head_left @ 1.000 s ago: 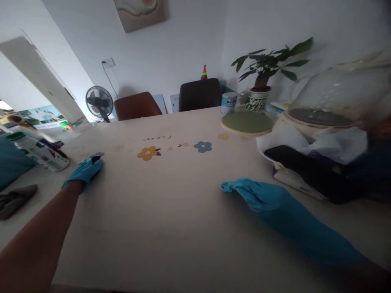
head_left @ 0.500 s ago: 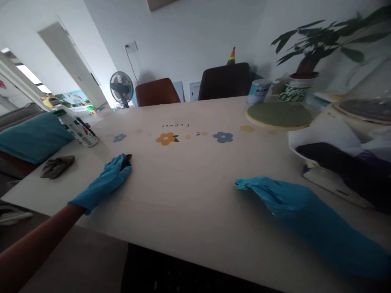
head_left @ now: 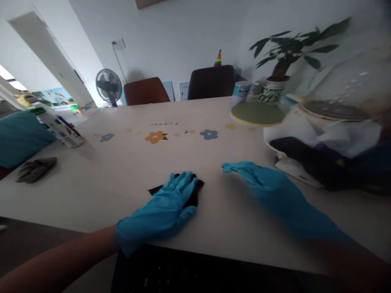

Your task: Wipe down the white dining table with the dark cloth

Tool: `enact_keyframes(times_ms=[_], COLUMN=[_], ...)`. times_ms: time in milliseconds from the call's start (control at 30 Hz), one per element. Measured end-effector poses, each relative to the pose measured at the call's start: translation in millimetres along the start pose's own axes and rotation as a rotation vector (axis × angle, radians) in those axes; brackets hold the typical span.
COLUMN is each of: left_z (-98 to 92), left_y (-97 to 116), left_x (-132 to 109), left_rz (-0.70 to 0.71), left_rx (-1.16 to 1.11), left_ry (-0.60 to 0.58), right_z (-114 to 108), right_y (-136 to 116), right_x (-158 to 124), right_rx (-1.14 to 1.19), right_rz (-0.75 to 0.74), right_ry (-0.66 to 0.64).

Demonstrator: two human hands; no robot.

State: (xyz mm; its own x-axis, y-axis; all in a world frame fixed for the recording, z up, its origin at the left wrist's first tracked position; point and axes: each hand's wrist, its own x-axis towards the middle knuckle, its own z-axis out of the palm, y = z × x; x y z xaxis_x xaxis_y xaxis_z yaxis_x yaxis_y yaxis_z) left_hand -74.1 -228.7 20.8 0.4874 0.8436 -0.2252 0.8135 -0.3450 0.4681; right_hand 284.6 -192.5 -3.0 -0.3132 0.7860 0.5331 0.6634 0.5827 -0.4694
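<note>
My left hand [head_left: 166, 209], in a blue glove, lies palm down on the white table near its front edge. Its outstretched fingers press a black cloth [head_left: 193, 199] against the tabletop; corners of the cloth stick out on both sides of the fingers. My right hand [head_left: 259, 177], gloved in blue too, hovers over the table to the right. Its fingers are stretched out to the left, close together, with nothing visible in them; the underside is hidden and the forearm blurred. A crumpled grey-brown cloth [head_left: 36, 169] rests at the table's left end.
A white bottle with a green cap [head_left: 59, 126] stands at the left. A round green mat [head_left: 258, 113], a blue-white can [head_left: 241, 92] and a potted plant [head_left: 271, 87] are at the back right. Dark and white items [head_left: 301, 154] are piled right of my right hand. Chairs [head_left: 146, 91] stand behind.
My left hand has slid right and nearer to me across the table, taking the black cloth along. The view has turned right. My right hand keeps hovering in a similar pose.
</note>
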Motion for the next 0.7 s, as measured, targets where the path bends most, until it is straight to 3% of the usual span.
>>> enact_keyframes(times_ms=[200, 367, 533, 700], left_z=[26.0, 38.6, 24.3, -5.2], left_y=[52.3, 69.9, 61.9, 45.9], left_x=[54.9, 85.7, 114.0, 170.4], left_rz=[0.371, 0.585, 0.599, 0.479], left_rx=[0.023, 0.053, 0.011, 0.006], left_ry=[-0.15, -0.115, -0.1, -0.025], right_z=[-9.1, -12.6, -10.0, -5.7], right_y=[-12.1, -16.9, -13.4, 5.7], right_x=[12.2, 13.8, 12.6, -1.0], right_rx=[-0.027, 0.054, 0.065, -0.022], right_rz=[0.072, 0.12, 0.109, 0.113], right_ry=[0.197, 0.28, 0.268, 0.231])
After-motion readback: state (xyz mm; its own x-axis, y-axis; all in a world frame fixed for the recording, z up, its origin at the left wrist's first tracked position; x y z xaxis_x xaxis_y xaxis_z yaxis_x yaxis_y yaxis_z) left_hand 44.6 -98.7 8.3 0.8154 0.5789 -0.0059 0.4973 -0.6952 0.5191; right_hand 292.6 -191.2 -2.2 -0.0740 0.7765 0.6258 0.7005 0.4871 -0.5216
